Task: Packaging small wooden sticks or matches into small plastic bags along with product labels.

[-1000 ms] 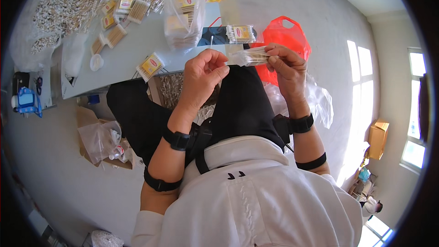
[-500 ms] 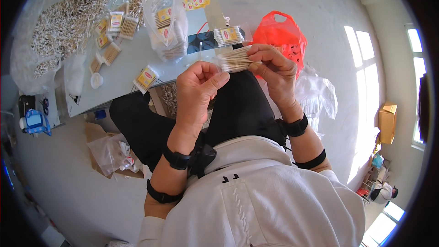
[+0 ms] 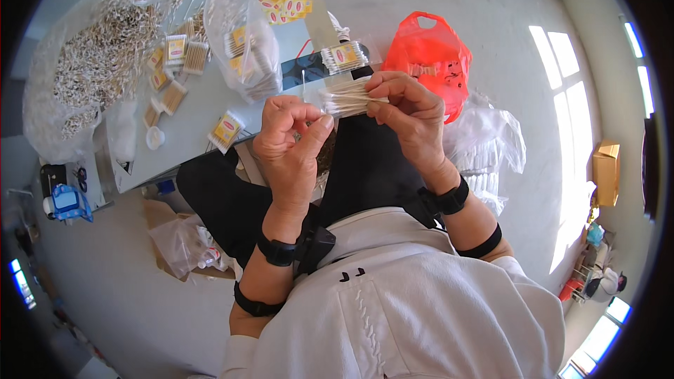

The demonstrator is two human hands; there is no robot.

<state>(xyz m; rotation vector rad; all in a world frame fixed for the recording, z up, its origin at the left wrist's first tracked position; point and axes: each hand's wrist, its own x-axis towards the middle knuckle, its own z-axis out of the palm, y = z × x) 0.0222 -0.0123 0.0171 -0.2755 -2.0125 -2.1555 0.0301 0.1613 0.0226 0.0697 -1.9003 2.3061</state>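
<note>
White-tipped, pale cotton-swab bundle (image 3: pixel 345 100), slim sticks, held up betw. the two hands, above the black-trousered lap (image 3: pixel 361 161) & near the flat, pale grey counter (image 3: pixel 206 104). Long axis approx. level, running L–R across the body. Right hand (image 3: pixel 413 116): grip pinching the R end, thumb vs. fingers. Left hand (image 3: pixel 289 142): thumb & forefinger tips drawn close, just beside the bundle's L end, a bit nearer the body; can't tell if they pinch anything. So bundle lies R & slightly fwd of L grip; R hand nearer, in contact. Beyond bundle: yellow-labelled, white-tipped swab pack (image 3: pixel 344 57). Red plastic carrier bag (image 3: pixel 434 49) past R hand.
</note>
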